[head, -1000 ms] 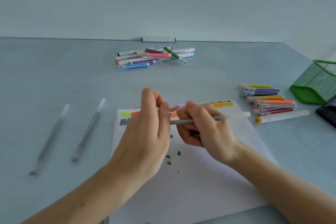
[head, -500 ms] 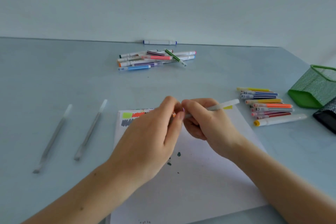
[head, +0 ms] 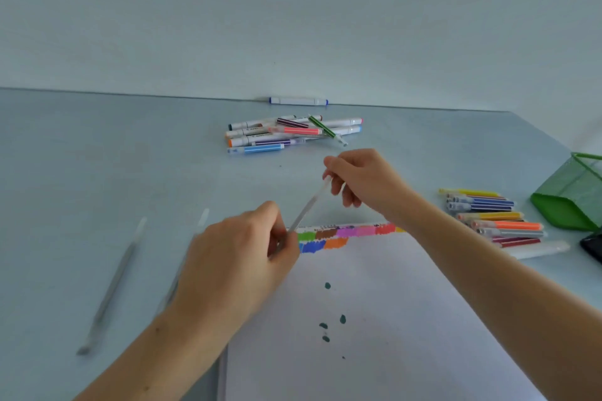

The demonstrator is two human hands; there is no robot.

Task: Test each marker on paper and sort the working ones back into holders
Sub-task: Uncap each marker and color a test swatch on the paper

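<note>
Markers (head: pixel 492 221) right of paper (head: pixel 374 319)

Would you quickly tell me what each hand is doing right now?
Left hand: holding the grey pen at its lower end.
Right hand: pinching its upper end.

A plain pale wall (head: pixel 293 10) fills the upper part of the view, smooth and bare, in a whitish tone with a faint blue-green cast. It meets the table (head: pixel 97 156) along a thin dark line that runs almost level across the view, dipping slightly toward the right. The tabletop is a flat, matte light blue-grey surface that stretches wide to the left and narrows at the right, where its far corner angles back toward the viewer. Another pale wall (head: pixel 583 91) stands beyond that edge. The light is soft, even and cool, casting only weak, diffuse shadows on the tabletop.
</note>
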